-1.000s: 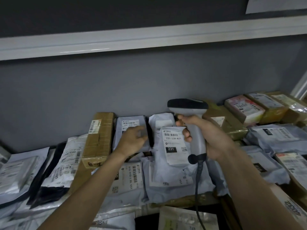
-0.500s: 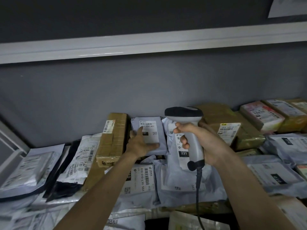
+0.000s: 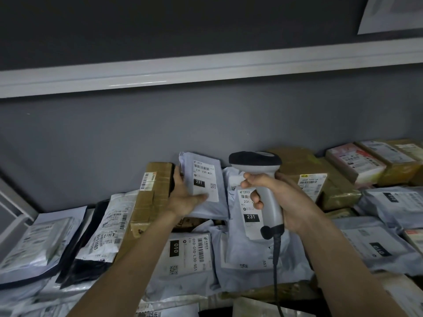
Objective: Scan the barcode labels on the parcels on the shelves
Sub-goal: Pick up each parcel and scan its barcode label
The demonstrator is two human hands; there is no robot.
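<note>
- The left hand (image 3: 183,197) grips a grey poly-bag parcel (image 3: 201,186) by its left edge, thumb laid across the lower label (image 3: 204,180), propping it upright against the shelf's back wall.
- The right hand (image 3: 281,197) is clamped round the handle of the corded scanner (image 3: 261,177), at three o'clock from that parcel, just beside it.
- The bag looks light, soft and slippery; holding it by the edge, clear of the barcode, seems best.
- A second "231" parcel (image 3: 247,225) stands at five o'clock from the held one, behind the scanner.
</note>
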